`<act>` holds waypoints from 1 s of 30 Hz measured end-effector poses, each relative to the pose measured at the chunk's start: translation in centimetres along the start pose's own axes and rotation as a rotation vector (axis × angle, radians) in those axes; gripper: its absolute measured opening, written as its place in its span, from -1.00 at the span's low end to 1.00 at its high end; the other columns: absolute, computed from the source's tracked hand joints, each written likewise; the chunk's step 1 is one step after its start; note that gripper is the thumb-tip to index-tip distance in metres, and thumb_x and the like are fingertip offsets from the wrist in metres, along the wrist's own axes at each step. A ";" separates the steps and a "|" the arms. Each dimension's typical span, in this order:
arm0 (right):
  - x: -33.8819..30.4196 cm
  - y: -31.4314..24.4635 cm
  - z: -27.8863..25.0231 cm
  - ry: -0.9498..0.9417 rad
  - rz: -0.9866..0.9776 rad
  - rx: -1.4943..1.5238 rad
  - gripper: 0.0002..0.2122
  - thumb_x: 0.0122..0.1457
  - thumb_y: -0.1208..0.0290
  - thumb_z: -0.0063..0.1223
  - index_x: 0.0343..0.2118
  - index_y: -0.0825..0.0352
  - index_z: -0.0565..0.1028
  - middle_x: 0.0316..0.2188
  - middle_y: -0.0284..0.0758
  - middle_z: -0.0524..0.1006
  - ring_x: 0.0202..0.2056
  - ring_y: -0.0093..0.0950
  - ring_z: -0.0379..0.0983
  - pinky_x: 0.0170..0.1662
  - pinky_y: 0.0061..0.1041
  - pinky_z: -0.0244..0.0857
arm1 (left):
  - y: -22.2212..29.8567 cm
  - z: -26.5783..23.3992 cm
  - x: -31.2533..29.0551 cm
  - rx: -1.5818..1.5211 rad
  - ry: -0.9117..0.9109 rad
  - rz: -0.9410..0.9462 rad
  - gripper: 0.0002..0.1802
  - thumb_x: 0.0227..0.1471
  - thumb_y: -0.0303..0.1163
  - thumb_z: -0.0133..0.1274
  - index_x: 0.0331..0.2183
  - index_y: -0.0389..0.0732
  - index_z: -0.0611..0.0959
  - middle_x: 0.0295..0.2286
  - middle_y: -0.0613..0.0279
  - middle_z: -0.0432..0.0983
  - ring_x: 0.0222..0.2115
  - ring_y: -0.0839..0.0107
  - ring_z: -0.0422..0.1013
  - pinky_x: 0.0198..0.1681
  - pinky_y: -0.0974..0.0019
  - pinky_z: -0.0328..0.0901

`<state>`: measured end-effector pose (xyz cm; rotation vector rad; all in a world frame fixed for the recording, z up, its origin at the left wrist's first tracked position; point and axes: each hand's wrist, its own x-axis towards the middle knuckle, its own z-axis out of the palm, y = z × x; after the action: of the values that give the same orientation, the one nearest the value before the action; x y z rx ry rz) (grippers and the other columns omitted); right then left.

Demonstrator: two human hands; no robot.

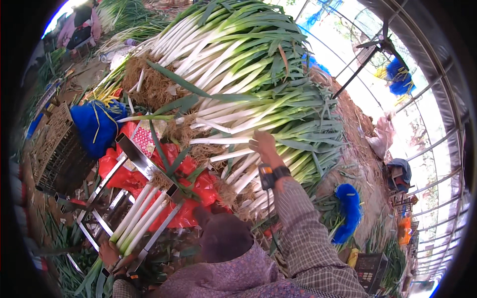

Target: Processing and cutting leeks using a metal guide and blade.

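Note:
At the lower left, my left hand [110, 256] is closed round several leeks [141, 216]. Their white stems lie across a metal frame [145, 163], root ends against its square crossbar, and their green leaves trail below my hand. My right arm reaches forward to a large heap of leeks [218, 59], roots to the left and leaves to the right. Over the white stems in the heap's near part, my right hand [265, 146] has its fingers bent round a leek; the palm side is hidden. A dark device is strapped at my right wrist.
Red plastic sheeting [174, 149] lies behind the frame. Left of it are a blue net bundle [99, 126] and a dark crate [62, 154]. Another blue bundle [346, 213] and a dark basket [371, 272] are at right. A person [82, 27] sits far left.

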<state>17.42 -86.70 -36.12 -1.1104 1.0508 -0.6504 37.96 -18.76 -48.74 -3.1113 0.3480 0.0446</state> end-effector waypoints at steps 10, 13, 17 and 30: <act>11.9 -2.1 7.0 0.458 -0.640 -0.261 -0.80 -0.08 0.46 0.13 -0.58 0.49 0.38 -0.70 -0.29 0.39 -0.76 -0.48 0.28 -0.72 -0.46 0.22 | 3.8 -2.1 -0.8 -0.104 -0.008 0.010 -0.58 0.06 -0.21 -0.26 -0.13 -0.23 0.49 -0.12 0.04 0.41 -0.08 0.04 0.27 0.05 0.04 0.06; 9.1 -7.0 15.2 -0.035 -0.403 -0.072 -0.76 0.07 0.35 -0.01 -0.29 0.42 0.34 -0.50 -0.13 0.47 -0.43 -0.26 0.51 -0.40 -0.33 0.39 | -0.4 -3.9 -2.8 -0.023 0.030 -0.075 -0.58 0.06 -0.21 -0.26 -0.13 -0.23 0.49 -0.11 0.03 0.41 -0.07 0.04 0.26 0.05 0.05 0.06; 12.3 -4.3 8.7 0.181 -0.420 -1.130 -0.51 0.16 -0.06 -0.22 -0.11 0.31 0.37 -0.19 0.01 0.49 -0.14 0.02 0.40 -0.10 -0.04 0.26 | 1.1 -1.1 -1.7 0.002 0.129 -0.031 -0.65 0.05 -0.23 -0.25 -0.24 -0.23 0.49 -0.23 0.01 0.42 -0.14 0.01 0.28 -0.01 0.04 0.10; -2.4 -3.4 -7.2 0.083 -0.649 0.106 -0.33 0.03 0.50 -0.04 0.21 0.39 -0.05 -0.48 -0.24 0.46 -0.61 -0.43 0.37 -0.47 -0.43 0.31 | 1.4 -1.3 -1.5 -0.042 0.139 0.054 -0.67 0.09 -0.20 -0.22 -0.24 -0.21 0.49 -0.28 0.04 0.43 -0.20 0.03 0.32 -0.08 0.01 0.15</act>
<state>10.14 -88.67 -32.62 -1.3447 0.7022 -1.2591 36.19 -19.85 -47.40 -3.1545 0.4384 -0.1676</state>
